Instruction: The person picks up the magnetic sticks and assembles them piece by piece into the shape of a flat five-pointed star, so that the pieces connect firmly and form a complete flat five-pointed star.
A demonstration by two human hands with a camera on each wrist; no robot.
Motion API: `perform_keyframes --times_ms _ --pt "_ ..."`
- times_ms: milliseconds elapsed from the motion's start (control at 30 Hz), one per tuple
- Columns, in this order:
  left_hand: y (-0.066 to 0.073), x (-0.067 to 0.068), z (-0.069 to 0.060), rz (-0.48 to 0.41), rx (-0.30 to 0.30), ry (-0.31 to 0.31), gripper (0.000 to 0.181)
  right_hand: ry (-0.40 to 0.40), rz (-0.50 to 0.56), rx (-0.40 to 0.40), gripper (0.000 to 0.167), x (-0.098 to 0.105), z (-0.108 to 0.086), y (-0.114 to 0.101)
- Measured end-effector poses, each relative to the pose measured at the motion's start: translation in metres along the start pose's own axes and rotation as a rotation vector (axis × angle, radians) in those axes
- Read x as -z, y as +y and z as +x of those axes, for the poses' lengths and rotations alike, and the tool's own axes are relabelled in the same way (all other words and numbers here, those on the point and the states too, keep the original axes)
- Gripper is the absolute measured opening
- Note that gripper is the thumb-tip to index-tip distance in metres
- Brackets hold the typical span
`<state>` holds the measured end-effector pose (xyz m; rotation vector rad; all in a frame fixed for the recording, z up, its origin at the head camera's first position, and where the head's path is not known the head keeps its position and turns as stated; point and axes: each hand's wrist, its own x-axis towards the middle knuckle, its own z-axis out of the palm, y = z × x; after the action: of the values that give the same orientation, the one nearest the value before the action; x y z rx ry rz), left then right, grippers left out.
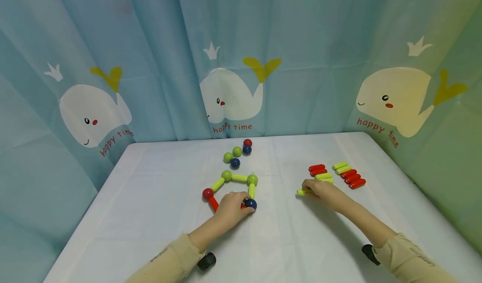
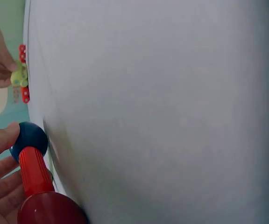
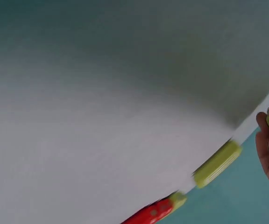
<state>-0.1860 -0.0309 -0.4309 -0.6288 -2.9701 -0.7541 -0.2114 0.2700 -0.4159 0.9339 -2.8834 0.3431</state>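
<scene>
The left hand pinches the blue ball at the near right corner of the ring of sticks and balls, probably for keeping it steady on the tabletop. The right hand pinches a light green stick, leaving one end uncovered. Loose sticks lie side by side, seemingly for easy reach; loose balls rest behind the ring.

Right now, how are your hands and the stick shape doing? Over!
Left hand holding blue ball. Right hand pinching lime stick. Ball-and-stick ring partly hidden behind left hand in head view.
</scene>
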Motion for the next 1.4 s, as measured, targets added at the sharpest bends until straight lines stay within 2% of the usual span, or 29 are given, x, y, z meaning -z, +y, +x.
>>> perform_keyframes --times_ms 167,433,633,833,1033,1400 --pt "0.003 0.000 0.002 -0.036 0.009 -0.007 0.027 -0.016 0.099 -0.001 0.016 -0.003 0.010 -0.017" --pt "0.006 0.006 0.002 -0.020 0.027 -0.043 0.028 0.010 0.245 0.028 0.017 -0.009 0.023 -0.040" --pt "0.008 0.007 -0.002 -0.031 0.030 -0.071 0.025 -0.034 0.357 0.044 0.015 -0.012 0.030 -0.058" --pt "0.008 0.008 -0.006 -0.032 0.040 -0.076 0.023 -0.077 0.362 0.091 0.014 -0.015 0.036 -0.074" --pt "0.006 0.011 -0.008 -0.023 0.019 -0.070 0.024 -0.099 0.324 0.157 0.015 -0.021 0.045 -0.088" --pt "0.005 0.013 -0.012 -0.025 -0.010 -0.104 0.021 -0.153 0.340 0.150 0.017 -0.020 0.047 -0.090"
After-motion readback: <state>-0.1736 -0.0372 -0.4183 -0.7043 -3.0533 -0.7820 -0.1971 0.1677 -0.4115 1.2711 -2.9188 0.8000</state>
